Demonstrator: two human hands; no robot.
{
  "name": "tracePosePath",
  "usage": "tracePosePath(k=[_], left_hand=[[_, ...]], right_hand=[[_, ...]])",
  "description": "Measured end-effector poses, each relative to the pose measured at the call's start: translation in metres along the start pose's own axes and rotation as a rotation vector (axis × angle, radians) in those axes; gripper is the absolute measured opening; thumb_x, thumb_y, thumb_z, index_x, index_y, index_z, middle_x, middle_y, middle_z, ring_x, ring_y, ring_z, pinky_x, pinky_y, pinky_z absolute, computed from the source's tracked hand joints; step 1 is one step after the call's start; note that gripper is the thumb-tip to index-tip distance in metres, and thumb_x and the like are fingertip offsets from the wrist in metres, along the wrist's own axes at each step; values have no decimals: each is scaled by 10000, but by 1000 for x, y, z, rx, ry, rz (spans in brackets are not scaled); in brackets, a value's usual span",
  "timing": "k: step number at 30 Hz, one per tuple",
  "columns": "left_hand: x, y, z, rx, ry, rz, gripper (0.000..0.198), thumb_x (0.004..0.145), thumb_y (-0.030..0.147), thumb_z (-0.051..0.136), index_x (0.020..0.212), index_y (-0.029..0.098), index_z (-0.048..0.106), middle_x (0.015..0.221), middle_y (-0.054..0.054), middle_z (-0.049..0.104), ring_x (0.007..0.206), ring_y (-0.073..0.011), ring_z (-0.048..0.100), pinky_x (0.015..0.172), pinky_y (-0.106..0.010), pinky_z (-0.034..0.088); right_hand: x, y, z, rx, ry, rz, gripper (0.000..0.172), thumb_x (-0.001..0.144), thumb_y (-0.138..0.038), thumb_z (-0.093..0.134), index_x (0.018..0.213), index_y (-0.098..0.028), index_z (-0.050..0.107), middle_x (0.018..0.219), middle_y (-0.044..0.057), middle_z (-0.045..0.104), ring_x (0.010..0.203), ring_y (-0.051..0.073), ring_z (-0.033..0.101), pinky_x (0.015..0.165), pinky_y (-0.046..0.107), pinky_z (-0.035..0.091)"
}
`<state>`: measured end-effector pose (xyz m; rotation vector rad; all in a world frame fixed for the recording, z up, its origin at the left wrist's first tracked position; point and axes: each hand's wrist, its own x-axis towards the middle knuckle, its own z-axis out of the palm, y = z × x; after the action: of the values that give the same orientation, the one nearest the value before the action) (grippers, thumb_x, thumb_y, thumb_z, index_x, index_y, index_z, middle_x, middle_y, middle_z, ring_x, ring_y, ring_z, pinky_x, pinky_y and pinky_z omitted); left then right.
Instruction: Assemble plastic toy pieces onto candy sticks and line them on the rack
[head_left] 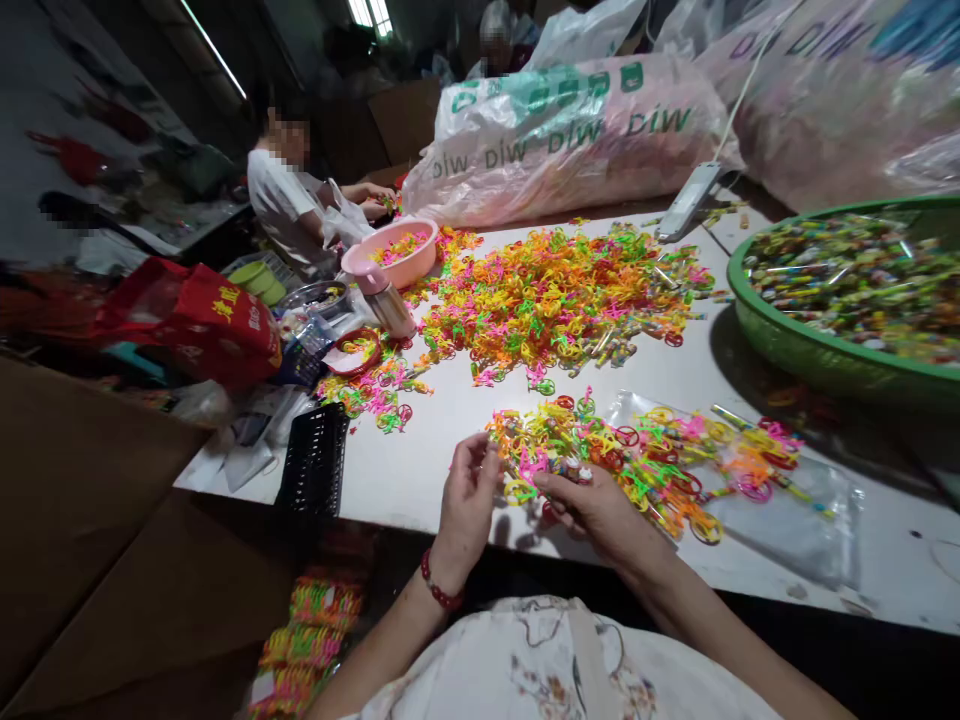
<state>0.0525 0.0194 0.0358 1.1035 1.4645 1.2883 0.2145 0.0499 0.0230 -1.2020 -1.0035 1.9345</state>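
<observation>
My left hand [466, 495] and my right hand [592, 510] meet at the near edge of the white table [427, 440]. Both have their fingers curled around small bright plastic toy pieces [525, 480] held between them. Just beyond the hands lies a small heap of the same neon pieces [645, 455], partly on a clear plastic bag [795, 520]. A much larger heap of pieces [555, 295] covers the middle of the table.
A green basin [817, 350] of coloured items stands at the right. A pink bowl [394, 255], a bottle [390, 305], a black tray [315, 460] and a red bag [202, 320] sit at the left. Another person [292, 195] works at the far end. Big plastic sacks [570, 130] lie behind.
</observation>
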Motion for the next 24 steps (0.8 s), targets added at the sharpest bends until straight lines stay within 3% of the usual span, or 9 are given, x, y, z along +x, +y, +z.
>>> tracePosePath(k=[1, 3, 5, 8, 12, 15, 19, 24], left_hand=[[0, 4, -4, 164, -7, 174, 411, 908, 424, 563, 1249, 195, 551, 1191, -112, 606, 1058, -210, 575, 889, -355, 485], [1, 13, -12, 451, -156, 456, 415, 893, 310, 600, 1299, 236, 547, 1309, -102, 559, 1196, -229, 496, 1016, -395, 409], [3, 23, -19, 615, -382, 550, 348, 904, 257, 579, 1252, 238, 596, 1248, -88, 608, 1166, -223, 511, 1025, -394, 389], [7, 28, -21, 673, -569, 428, 276, 888, 234, 589, 1157, 220, 652, 1020, -61, 680, 947, -194, 581, 887, -339, 444], [7, 14, -12, 538, -634, 118, 280, 815, 213, 637, 1092, 186, 665, 807, -2, 646, 691, -132, 535, 652, -247, 418], [6, -3, -7, 385, -496, -8, 133, 809, 224, 621, 902, 164, 694, 748, 4, 624, 680, -120, 517, 642, -234, 398], [9, -11, -10, -12, -214, -170, 185, 769, 325, 694, 830, 152, 674, 728, 3, 600, 660, -99, 504, 601, -207, 387], [8, -5, -5, -479, -52, -362, 400, 655, 371, 808, 968, 162, 672, 863, -28, 659, 684, -109, 574, 564, -205, 440]], right_hand=[[-1, 1, -2, -67, -16, -13, 440, 682, -539, 747, 630, -183, 494, 465, -64, 438, 403, 60, 341, 384, 206, 200], [-2, 1, -6, -217, -40, -74, 429, 703, -533, 727, 625, -181, 493, 477, -63, 438, 416, 62, 337, 395, 210, 220], [-3, 0, -8, -356, -59, -140, 384, 721, -502, 715, 649, -174, 529, 512, -59, 455, 440, 66, 351, 410, 211, 246], [-4, -3, -8, -434, -89, -174, 310, 756, -462, 683, 721, -167, 596, 537, -56, 472, 442, 67, 362, 412, 210, 263], [-2, -4, -2, -348, -95, -155, 345, 761, -502, 673, 728, -169, 591, 511, -68, 440, 420, 62, 353, 396, 204, 267], [-1, -5, 0, -286, -9, -187, 401, 761, -565, 668, 835, -177, 603, 531, -74, 446, 425, 65, 361, 384, 196, 264], [-8, -11, -7, -248, 133, -282, 438, 821, -595, 601, 1035, -213, 575, 557, -83, 447, 433, 72, 383, 393, 195, 297], [-20, -7, -8, -392, 14, -237, 447, 829, -585, 594, 1050, -197, 608, 631, -31, 554, 480, 106, 498, 418, 223, 366]])
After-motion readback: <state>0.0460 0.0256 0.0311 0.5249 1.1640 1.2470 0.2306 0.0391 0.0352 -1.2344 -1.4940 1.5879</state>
